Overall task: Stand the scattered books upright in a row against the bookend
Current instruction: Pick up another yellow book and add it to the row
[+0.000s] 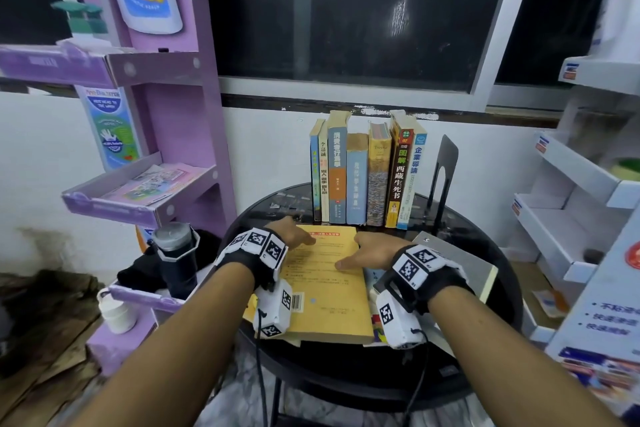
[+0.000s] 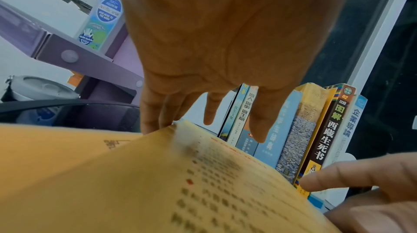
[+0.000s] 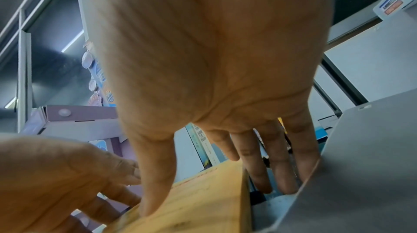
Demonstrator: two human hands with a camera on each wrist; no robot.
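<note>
A yellow book (image 1: 325,284) lies flat, back cover up, on the round black table (image 1: 498,253). My left hand (image 1: 292,236) curls its fingers over the book's far left corner (image 2: 158,126). My right hand (image 1: 374,253) has its thumb on the cover (image 3: 203,201) and its fingers down along the right edge. Behind stands a row of several upright books (image 1: 367,177), with a black metal bookend (image 1: 445,173) on their right. A grey book (image 1: 460,263) lies flat beside my right hand, and a colourful book (image 1: 377,326) peeks out under the yellow one.
A purple cardboard display shelf (image 1: 166,149) stands left of the table, with a dark tumbler (image 1: 176,253) on its low tray. White cardboard shelves (image 1: 571,201) stand to the right. A white wall and dark window are close behind the book row.
</note>
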